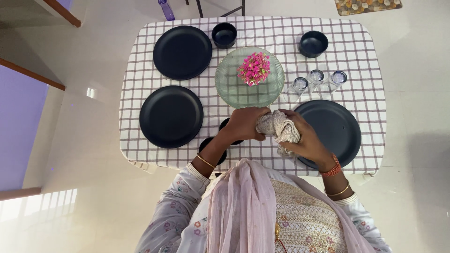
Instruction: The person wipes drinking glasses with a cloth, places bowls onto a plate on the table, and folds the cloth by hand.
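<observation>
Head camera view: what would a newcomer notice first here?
First, the pink flowers on a green glass plate at the middle of the checked tablecloth. Next, both hands meet at the near edge: the left hand and right hand hold a beige cloth. Dark plates lie around.

both hands (276, 131) around beige cloth (280, 126) (checked table (365, 89))
</observation>
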